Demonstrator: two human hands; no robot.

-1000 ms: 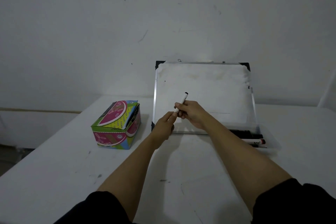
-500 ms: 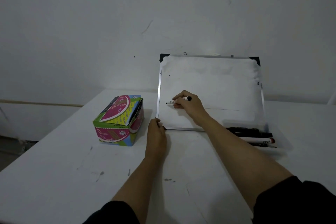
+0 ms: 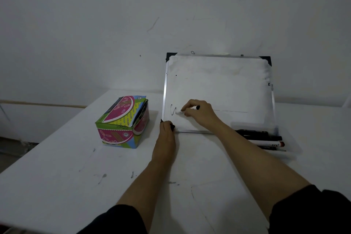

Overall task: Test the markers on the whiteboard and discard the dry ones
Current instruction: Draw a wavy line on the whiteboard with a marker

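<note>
Since half a second ago a dark looping stroke has appeared on the whiteboard (image 3: pixel 218 89) near its lower left corner. The right hand (image 3: pixel 199 114) pinches the marker (image 3: pixel 193 108), tip on the board just right of that stroke; light, even pressure should show ink flow. The left hand (image 3: pixel 166 135), fingers curled, grips what looks like the cap at that corner.

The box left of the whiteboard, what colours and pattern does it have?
The box is green, pink, yellow and blue, printed with paper-clip shapes; it shows best in the head view.
</note>
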